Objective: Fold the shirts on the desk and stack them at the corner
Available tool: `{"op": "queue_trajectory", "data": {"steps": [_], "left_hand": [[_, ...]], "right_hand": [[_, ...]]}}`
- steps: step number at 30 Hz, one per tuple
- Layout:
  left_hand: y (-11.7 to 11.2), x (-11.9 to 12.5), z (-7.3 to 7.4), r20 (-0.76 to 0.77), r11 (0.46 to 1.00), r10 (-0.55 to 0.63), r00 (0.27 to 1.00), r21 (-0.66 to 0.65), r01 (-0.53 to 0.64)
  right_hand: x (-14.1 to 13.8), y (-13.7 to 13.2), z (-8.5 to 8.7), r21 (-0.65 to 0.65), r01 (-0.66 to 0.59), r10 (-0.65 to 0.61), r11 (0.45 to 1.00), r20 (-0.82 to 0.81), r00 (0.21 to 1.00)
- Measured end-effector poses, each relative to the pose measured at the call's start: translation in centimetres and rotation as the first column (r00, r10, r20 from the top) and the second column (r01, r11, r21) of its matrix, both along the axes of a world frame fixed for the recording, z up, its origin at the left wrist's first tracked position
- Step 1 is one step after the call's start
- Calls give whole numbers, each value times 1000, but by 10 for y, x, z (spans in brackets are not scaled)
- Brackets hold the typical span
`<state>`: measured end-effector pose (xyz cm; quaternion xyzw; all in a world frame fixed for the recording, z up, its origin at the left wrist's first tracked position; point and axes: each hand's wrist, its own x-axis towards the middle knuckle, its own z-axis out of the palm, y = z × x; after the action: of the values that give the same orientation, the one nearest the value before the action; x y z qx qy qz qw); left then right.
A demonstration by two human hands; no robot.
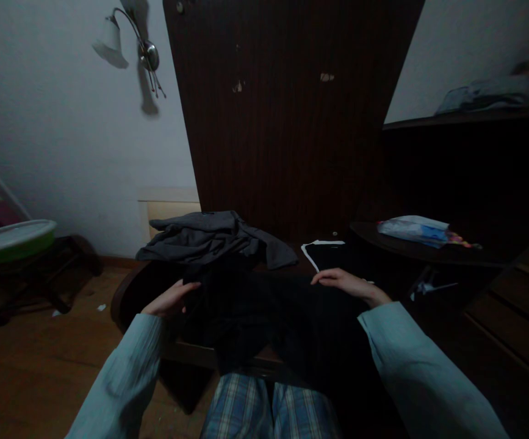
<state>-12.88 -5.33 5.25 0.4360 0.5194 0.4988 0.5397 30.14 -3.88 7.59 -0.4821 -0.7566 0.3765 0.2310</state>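
Observation:
A black garment (pixel 264 305) is spread between my hands over the dark desk and hangs down past its front edge. Its exact kind is lost in the dark. My left hand (pixel 172 299) pinches it at the left side, thumb and fingers together. On the right, my right hand (pixel 344 283) grips its upper edge with the fingertips. Just behind lies a crumpled dark grey garment (pixel 213 238). Past my right hand is a folded black cloth with a white edge (pixel 328 243).
A round shelf (pixel 429 255) at right bears a blue-and-white plastic packet (pixel 413 230). To the left, a green basin with a pale lid (pixel 17 238) stands on a low stool. A lamp (pixel 147 55) hangs on the wall beside a tall dark wooden panel (pixel 282 134).

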Motion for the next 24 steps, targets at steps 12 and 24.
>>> {"op": "queue_trajectory", "data": {"steps": [12, 24], "left_hand": [[-32, 65, -12, -934, 770, -233, 270, -8, 638], [14, 33, -16, -669, 971, -10, 743, 171, 167]], "right_hand": [[-28, -38, -23, -35, -113, 117, 993, 397, 910], [-11, -57, -43, 280, 222, -352, 934, 620, 701]]}}
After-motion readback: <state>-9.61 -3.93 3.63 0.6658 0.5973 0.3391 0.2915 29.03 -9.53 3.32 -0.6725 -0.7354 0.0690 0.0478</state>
